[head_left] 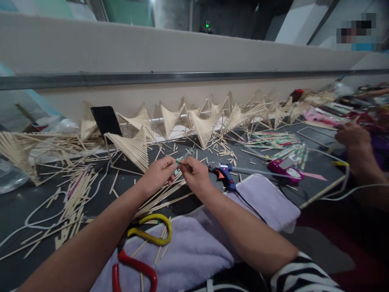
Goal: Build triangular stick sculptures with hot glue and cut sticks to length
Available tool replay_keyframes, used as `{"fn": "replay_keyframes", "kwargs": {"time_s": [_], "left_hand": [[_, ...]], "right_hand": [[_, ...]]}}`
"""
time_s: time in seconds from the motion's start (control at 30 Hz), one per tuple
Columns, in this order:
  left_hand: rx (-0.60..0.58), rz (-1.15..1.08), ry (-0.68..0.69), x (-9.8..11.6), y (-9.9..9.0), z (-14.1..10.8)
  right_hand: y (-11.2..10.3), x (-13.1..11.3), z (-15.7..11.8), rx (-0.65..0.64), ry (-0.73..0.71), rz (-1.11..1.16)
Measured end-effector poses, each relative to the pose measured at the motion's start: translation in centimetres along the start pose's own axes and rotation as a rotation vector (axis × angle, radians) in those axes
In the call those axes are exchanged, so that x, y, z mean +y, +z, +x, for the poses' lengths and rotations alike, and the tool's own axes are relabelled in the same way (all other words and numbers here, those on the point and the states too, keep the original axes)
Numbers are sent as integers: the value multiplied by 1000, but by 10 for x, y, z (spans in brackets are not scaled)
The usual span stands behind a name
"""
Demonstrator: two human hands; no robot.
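Note:
My left hand (159,173) and my right hand (194,173) meet above the dark table. Between their pinched fingertips is a small clear wrapper with green print (178,161); its contents are too small to make out. Just right of my right hand lies a blue glue gun (225,174) with an orange trigger, its nozzle end wrapped in crumpled foil. Thin wooden sticks (161,196) lie under my hands. Below them, on a lavender towel (194,239), are a yellow loop handle (167,231) and a red loop handle (141,265), apparently of one hand tool.
Twisted stick structures (202,125) line the back by the wall. A black phone (106,120) stands among them. Loose sticks (74,207) and a white cable (45,225) lie left. Another person's hand (354,138) is at the right, beyond a magenta tool (285,169).

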State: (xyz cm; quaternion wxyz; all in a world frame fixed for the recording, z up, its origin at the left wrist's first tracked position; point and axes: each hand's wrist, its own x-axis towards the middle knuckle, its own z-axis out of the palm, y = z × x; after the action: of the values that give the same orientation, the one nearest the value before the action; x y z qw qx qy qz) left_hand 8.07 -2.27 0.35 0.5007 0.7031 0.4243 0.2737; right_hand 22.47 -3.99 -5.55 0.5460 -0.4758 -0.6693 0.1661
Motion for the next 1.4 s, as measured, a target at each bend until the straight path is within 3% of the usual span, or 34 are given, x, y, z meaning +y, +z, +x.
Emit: {"fn": "replay_keyframes", "kwargs": {"time_s": [0.23,0.43,0.63,0.73,0.87,1.1,1.23,1.4], "left_hand": [[152,12,57,-6,10,0],[196,67,71,-9,13,4],[328,376,328,-17,10,8],[325,121,255,-16,8,8],[166,-338,155,-10,7,6],[183,-538,68,-12,7,10],[260,-639,81,-14,8,11],[205,-773,100,-6,8,6]], "right_hand": [[0,1,3,9,-1,-5],[-1,-3,2,27,24,43],[3,-6,-2,-5,-42,182],[5,-7,-4,-10,-63,273],[5,-5,-3,27,-44,325],[3,-8,-2,-81,-83,256],[10,-12,-6,-33,166,473],[13,-8,0,-8,433,826]]}}
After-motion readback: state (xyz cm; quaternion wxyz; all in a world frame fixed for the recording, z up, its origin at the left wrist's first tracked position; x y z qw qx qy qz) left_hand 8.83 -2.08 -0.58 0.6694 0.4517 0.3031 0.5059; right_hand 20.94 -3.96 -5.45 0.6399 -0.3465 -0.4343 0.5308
